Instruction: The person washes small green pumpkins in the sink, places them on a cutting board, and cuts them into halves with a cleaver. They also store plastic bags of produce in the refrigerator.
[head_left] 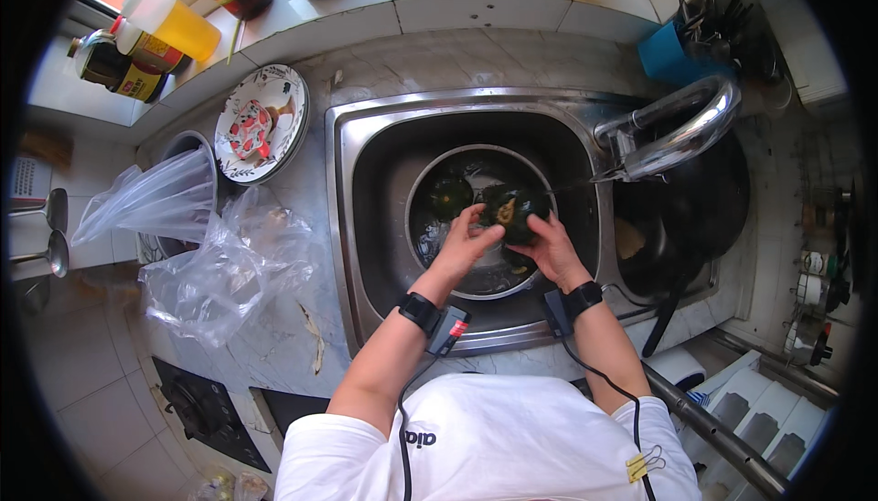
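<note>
A round metal basin (413, 225) with water in it stands in the left bowl of a steel sink (384, 226). Between my left hand (468, 240) and my right hand (550, 247) is a dark green, round vegetable (525, 211) with a yellowish patch, held over the basin. My right fingers wrap its near right side; my left fingers are curved at its left side, touching or nearly so. Another dark green vegetable (447, 197) lies in the basin to the left. A thin stream of water comes from the chrome faucet (679, 147) at the right.
A black pan (713, 192) sits over the right bowl. Left on the marble counter are stacked plates (285, 99) and a crumpled clear plastic bag (206, 281). Bottles (185, 27) line the tiled ledge. A blue utensil holder (662, 55) stands behind the faucet.
</note>
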Tool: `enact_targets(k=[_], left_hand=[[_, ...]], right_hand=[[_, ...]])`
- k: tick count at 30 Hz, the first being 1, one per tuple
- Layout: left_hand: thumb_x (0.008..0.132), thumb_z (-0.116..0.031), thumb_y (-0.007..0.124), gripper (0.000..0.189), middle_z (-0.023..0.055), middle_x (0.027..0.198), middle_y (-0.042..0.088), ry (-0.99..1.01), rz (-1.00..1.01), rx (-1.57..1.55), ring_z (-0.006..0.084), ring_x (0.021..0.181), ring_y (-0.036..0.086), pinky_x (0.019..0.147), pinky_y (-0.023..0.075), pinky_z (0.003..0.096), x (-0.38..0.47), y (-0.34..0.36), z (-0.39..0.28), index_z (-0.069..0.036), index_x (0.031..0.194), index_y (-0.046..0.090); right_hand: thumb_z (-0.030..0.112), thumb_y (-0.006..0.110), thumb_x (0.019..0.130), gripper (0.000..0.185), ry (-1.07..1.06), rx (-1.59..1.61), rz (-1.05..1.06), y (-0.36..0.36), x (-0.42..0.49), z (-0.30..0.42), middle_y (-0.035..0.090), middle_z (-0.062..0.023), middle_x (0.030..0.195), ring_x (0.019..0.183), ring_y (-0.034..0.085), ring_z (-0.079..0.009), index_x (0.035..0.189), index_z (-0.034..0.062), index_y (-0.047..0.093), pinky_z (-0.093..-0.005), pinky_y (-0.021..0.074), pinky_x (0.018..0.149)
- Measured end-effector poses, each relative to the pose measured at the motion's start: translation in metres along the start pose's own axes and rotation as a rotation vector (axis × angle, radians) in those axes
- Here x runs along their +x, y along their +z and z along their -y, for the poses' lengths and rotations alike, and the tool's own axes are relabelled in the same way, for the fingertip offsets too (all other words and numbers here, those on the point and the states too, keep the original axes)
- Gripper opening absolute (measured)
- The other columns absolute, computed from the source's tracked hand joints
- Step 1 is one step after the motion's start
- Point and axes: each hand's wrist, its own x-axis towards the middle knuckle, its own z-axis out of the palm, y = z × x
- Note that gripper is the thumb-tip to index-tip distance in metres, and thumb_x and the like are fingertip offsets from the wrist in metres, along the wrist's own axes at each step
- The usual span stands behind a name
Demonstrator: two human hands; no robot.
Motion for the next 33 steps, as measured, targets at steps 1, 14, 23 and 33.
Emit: enact_targets(k=[1,14,23,33], left_hand=[[0.077,-0.043,0.073,0.083,0.0150,0.118,0.053,0.090,-0.017,0.064,0.0190,0.110,0.051,0.090,0.0456,0.0367,-0.002,0.005,-0.003,0.000,0.137,0.035],[0.087,-0.043,0.062,0.066,0.0111,0.131,0.044,-0.104,-0.035,-0.398,0.0223,0.116,0.047,0.089,0.0417,0.0413,0.018,0.042,0.009,-0.012,0.135,0.030],[0.061,-0.032,0.082,0.068,0.0150,0.113,0.059,-0.189,-0.213,0.493,0.0259,0.120,0.045,0.100,0.0355,0.0336,0.017,-0.013,0.036,0.002,0.115,0.057],[0.045,-0.038,0.086,0.071,0.0258,0.151,0.008,0.168,-0.221,1.428,0.0453,0.139,0.007,0.107,0.0233,0.0536,0.027,-0.023,-0.004,-0.007,0.106,0.066]], right_hand=[[0.025,0.061,0.088,0.042,0.047,0.047,0.064,-0.002,0.000,0.002,0.057,-0.0089,0.119,0.110,0.056,-0.0238,0.126,0.0127,0.048,-0.0427,0.0519,0.085],[0.040,0.053,0.092,0.042,-0.200,-0.296,-0.243,0.005,0.004,0.002,0.059,-0.0082,0.106,0.094,0.061,-0.0217,0.121,0.0088,0.052,-0.0405,0.0560,0.072],[0.020,0.057,0.089,0.021,-0.624,-1.224,-0.678,-0.057,-0.006,0.089,0.062,-0.0202,0.075,0.064,0.063,-0.0312,0.086,0.0001,0.065,-0.0351,0.0466,0.059],[0.014,0.052,0.084,0.025,-0.691,-1.158,-0.754,-0.053,-0.007,0.124,0.062,-0.0179,0.065,0.063,0.063,-0.0339,0.069,-0.0018,0.063,-0.0391,0.0464,0.058]])
